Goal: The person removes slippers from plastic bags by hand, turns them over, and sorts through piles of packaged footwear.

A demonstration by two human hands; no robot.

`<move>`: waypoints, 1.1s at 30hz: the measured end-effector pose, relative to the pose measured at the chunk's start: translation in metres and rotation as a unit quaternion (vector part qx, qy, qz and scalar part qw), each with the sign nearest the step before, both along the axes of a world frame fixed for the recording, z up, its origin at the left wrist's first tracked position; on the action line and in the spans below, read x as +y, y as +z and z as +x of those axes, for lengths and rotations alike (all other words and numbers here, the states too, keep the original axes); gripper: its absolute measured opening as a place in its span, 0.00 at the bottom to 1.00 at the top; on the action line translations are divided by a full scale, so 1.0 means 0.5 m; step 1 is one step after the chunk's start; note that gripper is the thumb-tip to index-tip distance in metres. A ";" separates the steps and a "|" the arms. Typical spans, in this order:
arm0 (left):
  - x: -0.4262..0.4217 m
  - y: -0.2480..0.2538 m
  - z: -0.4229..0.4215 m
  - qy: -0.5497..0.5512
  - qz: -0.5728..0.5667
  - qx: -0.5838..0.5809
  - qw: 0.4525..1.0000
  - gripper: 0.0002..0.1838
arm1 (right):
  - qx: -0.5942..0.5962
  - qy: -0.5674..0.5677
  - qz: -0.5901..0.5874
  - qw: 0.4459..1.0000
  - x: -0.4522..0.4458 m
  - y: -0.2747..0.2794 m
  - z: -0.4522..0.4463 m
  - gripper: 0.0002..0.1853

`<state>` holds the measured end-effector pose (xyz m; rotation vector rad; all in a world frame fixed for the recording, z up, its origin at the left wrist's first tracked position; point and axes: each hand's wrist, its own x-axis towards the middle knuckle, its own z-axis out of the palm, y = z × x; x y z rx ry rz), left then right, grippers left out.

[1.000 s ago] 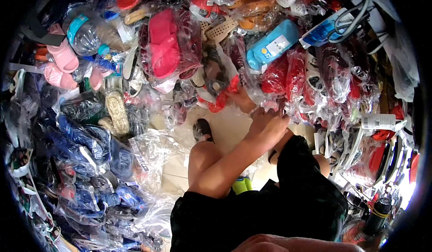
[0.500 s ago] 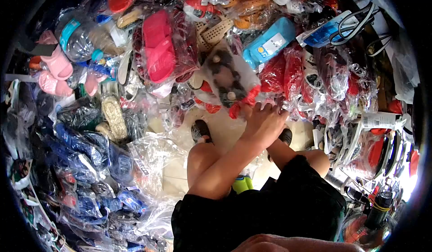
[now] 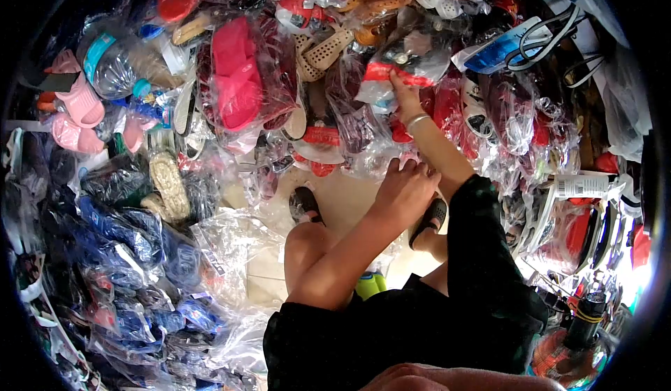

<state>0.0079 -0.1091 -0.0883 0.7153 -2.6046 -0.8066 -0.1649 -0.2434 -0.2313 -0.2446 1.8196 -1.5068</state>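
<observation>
My right hand (image 3: 405,99), with a pale bracelet at the wrist, reaches forward and pinches the near end of a clear-bagged pair of slippers (image 3: 412,57). Red, white and dark grey show through the plastic; the exact shape is blurred by glare. The bag lies over other packed footwear, partly covering it. Nearer my body, my left hand (image 3: 407,190) hovers above the pale floor, knuckles up and fingers curled. What is under those fingers is hidden. Pink slippers (image 3: 237,76) in a bag and beige perforated clogs (image 3: 328,50) lie to the left of my right hand.
Bagged footwear surrounds me, with blue packs (image 3: 126,230) on the left. A large plastic bottle (image 3: 115,66) lies at upper left. Loose clear wrapping (image 3: 237,244) spreads beside my leg. A blue card (image 3: 500,47) and black straps (image 3: 542,45) are at upper right.
My right hand has moved forward and right, away from my left hand, taking the bagged slippers onto the far pile. The light-blue pack there is now mostly covered. My left hand stays nearly in place.
</observation>
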 end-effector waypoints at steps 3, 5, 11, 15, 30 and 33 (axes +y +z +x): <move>0.000 -0.002 -0.012 0.011 -0.005 -0.016 1.000 0.15 | 0.101 -0.068 0.093 0.988 -0.048 -0.105 -0.042 0.39; 0.003 -0.001 -0.010 0.021 -0.001 -0.030 0.999 0.15 | 0.118 -0.012 0.059 0.991 -0.043 -0.096 -0.056 0.36; 0.014 -0.007 0.000 0.007 -0.015 0.036 0.999 0.15 | 0.144 -0.001 -0.159 0.977 -0.028 -0.021 -0.057 0.16; 0.015 -0.006 -0.012 0.010 -0.019 0.002 1.000 0.15 | 0.015 -0.036 -0.190 0.981 -0.069 0.041 -0.029 0.11; 0.018 -0.020 0.006 -0.029 0.016 -0.075 0.997 0.20 | 0.522 0.323 0.283 0.737 0.137 0.065 0.035 0.29; 0.025 -0.018 -0.001 -0.018 0.001 -0.083 0.996 0.20 | 0.540 0.256 0.263 0.758 0.095 0.008 0.113 0.34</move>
